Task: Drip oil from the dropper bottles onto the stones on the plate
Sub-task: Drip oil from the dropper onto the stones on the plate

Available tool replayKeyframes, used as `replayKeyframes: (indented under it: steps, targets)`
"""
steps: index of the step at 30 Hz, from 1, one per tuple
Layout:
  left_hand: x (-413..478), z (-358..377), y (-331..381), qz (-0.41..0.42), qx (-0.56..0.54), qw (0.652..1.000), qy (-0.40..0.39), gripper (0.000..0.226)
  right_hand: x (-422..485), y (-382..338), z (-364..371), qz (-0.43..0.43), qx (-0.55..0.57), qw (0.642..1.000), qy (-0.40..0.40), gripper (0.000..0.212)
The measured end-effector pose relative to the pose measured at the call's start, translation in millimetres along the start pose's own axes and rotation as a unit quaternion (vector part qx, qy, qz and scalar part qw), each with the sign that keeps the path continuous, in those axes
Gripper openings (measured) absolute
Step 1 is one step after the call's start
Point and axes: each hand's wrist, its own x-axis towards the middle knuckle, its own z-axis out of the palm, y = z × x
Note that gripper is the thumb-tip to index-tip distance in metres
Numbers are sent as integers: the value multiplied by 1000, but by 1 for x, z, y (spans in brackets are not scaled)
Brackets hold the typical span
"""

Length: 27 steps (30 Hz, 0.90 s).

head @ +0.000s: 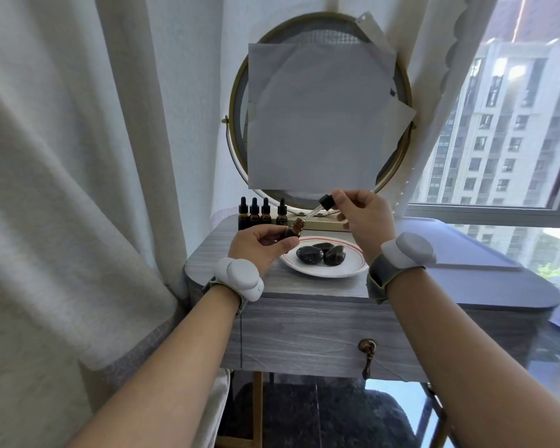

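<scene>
Fingers (pixel 340 198) of the right hand (pixel 364 218) pinch the dropper (pixel 326 202), its tube slanting down-left to the bottle (pixel 294 229) gripped by the left hand (pixel 259 247); the stones (pixel 309 255) lie on the plate (pixel 324 273) just nearer.

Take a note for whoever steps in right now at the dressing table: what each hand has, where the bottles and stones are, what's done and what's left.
The left hand holds the open bottle, tilted, just left of the plate.
The right hand pinches the dropper by its black cap, with the glass tip near the bottle's mouth.
Three dark stones lie on the plate, on the table.
Four capped dropper bottles stand at the back left.
Done: one bottle uncapped, dropper out. Whether any oil is on the stones cannot be told.
Left: drip onto the stones, recap, then likely use the other bottles.
</scene>
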Motion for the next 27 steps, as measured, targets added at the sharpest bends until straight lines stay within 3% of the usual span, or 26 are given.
replayKeyframes:
  steps: [20, 27]
  targets:
    - [-1, 0, -1, 6, -5, 1000, -4, 24, -5, 4, -2, 5, 31, 999, 9, 13]
    - [1, 1, -3, 7, 11, 1000, 6, 20, -7, 9, -4, 55, 68, 996, 17, 16]
